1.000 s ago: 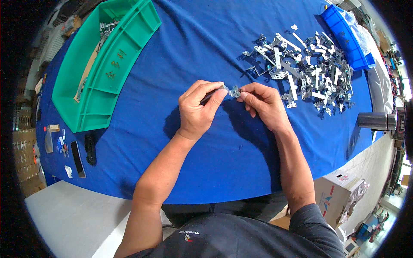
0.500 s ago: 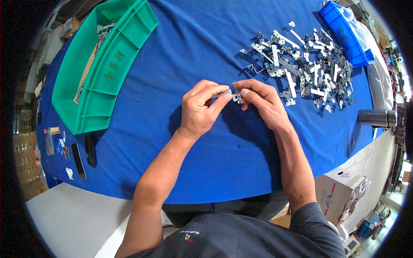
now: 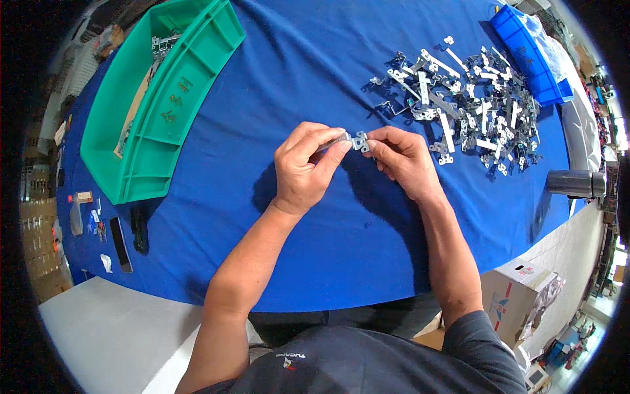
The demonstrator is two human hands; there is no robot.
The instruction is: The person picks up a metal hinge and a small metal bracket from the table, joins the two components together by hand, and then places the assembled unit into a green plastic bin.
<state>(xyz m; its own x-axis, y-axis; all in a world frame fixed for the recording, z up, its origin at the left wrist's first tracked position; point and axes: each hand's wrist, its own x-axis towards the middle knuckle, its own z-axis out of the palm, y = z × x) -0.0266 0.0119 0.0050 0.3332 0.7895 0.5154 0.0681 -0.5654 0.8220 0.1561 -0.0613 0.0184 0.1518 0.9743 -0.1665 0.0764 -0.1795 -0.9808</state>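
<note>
- Metal bracket [image 3: 359, 142]: just above the frame's centre, between your hands.
- Your left hand [image 3: 304, 165] pinches its left end, your right hand [image 3: 405, 159] its right edge.
- Loose metal parts [image 3: 485, 118]: heaped, upper right.
- Green bin [image 3: 152, 152]: upper left.

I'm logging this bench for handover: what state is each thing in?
Left hand, fingers closed on metal part
Right hand, pinching its right end
Metal part, held above cloth
Loose parts, jumbled in a pile
Green bin, open, partly filled
Blue bin, contents unclear
Blue cloth, wrinkled
Phone, flat, screen dark
</note>
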